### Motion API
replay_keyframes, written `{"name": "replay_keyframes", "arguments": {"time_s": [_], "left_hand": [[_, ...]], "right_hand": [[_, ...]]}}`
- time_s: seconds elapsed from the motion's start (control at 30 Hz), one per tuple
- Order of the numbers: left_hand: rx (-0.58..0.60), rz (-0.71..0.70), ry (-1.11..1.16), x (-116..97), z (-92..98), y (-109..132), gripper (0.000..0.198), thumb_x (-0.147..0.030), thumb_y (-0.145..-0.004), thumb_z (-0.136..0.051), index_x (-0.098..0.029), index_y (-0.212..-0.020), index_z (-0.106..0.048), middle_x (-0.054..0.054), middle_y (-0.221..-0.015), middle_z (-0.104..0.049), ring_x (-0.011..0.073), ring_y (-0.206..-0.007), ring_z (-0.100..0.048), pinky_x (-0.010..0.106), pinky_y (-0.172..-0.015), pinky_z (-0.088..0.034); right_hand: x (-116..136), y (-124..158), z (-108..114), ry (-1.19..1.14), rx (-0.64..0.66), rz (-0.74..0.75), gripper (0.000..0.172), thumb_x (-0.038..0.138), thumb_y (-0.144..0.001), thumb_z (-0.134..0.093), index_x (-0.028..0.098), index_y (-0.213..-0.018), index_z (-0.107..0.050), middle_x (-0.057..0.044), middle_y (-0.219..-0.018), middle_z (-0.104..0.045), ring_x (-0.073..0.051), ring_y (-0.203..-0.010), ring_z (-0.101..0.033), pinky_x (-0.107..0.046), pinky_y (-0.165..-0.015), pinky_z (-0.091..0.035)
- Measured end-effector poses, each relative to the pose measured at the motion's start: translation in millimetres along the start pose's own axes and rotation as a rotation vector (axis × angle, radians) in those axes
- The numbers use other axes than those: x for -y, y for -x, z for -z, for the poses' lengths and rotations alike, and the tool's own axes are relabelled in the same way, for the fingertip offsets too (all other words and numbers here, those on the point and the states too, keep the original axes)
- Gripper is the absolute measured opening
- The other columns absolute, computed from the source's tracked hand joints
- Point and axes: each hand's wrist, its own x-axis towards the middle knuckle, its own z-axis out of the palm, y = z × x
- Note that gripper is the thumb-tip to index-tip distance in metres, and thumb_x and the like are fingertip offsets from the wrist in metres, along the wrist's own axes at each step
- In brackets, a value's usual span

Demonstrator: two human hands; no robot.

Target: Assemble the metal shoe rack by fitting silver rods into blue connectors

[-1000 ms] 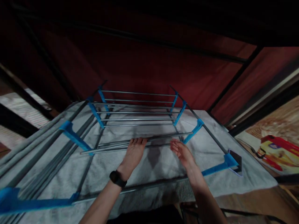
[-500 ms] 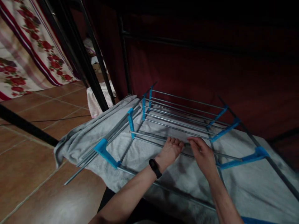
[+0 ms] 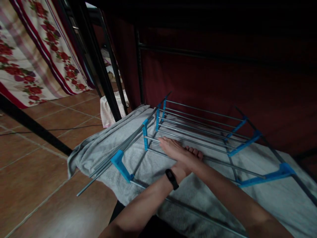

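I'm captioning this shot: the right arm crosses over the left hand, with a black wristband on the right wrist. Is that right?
Not quite: the black wristband is on the left wrist, as the head view shows. The rest of your caption stands.

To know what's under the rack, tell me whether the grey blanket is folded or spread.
Spread: the grey blanket lies out beneath the rack, rumpled along its left side.

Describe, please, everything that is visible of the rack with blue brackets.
The rack rests on a grey blanket. Dark side tubes bear blue, plastic-looking brackets; thin metallic rods span the far ones. Nearer, the left hand grips a loose-looking rod, the right hand reaching across. Its near right corner is out of view.
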Motion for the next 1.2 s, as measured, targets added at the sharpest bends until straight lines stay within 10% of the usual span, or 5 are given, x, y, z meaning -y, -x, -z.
{"name": "replay_keyframes", "arguments": {"time_s": [0.3,0.5,0.77,1.0,1.2], "left_hand": [[0.069,-0.062,-0.058,7,3.4,8,0.04,-0.024,-0.101,-0.03,-0.02,-0.129,-0.059,0.011,-0.123,-0.065,0.0269,-0.118,-0.061,0.042,-0.113,-0.04],[-0.134,-0.172,-0.025,-3,-12.4,18,0.05,-0.02,-0.102,-0.027,-0.013,-0.149,-0.039,0.012,-0.156,-0.041,0.0246,-0.146,-0.034,0.04,-0.123,-0.029],[-0.26,-0.179,0.13,4,60.3,155,0.04,-0.014,-0.096,-0.042,-0.019,-0.133,-0.057,0.005,-0.129,-0.068,0.0198,-0.13,-0.055,0.032,-0.106,-0.051],[-1.048,0.676,0.236,105,162.0,221,0.027,-0.03,-0.09,-0.053,-0.041,-0.11,-0.069,-0.007,-0.098,-0.07,0.0227,-0.091,-0.066,0.05,-0.09,-0.055],[-0.48,0.745,0.652,223,105.2,162,0.041,-0.05,-0.076,-0.062,-0.019,-0.102,-0.066,0.009,-0.108,-0.072,0.0279,-0.102,-0.067,0.046,-0.092,-0.056]], "right_hand": [[-12,-16,-19,-0.098,0.026,0.045,0.053,0.014,-0.097,-0.031,0.023,-0.148,-0.037,-0.011,-0.133,-0.059,-0.024,-0.115,-0.061,-0.035,-0.092,-0.047],[-4,-32,-17,-0.077,0.033,0.126,0.06,0.011,-0.093,-0.033,0.024,-0.152,-0.032,-0.01,-0.137,-0.055,-0.021,-0.109,-0.064,-0.032,-0.089,-0.05],[11,-50,-13,-0.021,-0.024,0.077,0.049,0.033,-0.102,-0.034,0.021,-0.149,-0.035,-0.015,-0.13,-0.064,-0.027,-0.113,-0.064,-0.04,-0.09,-0.05],[6,-52,-15,-0.024,-0.023,0.093,0.047,0.034,-0.104,-0.03,0.027,-0.151,-0.035,-0.009,-0.124,-0.069,-0.023,-0.108,-0.067,-0.033,-0.087,-0.047],[2,-54,-16,-0.049,-0.039,0.056,0.048,0.035,-0.104,-0.032,0.033,-0.152,-0.036,-0.005,-0.123,-0.069,-0.022,-0.109,-0.065,-0.03,-0.085,-0.046]]}}
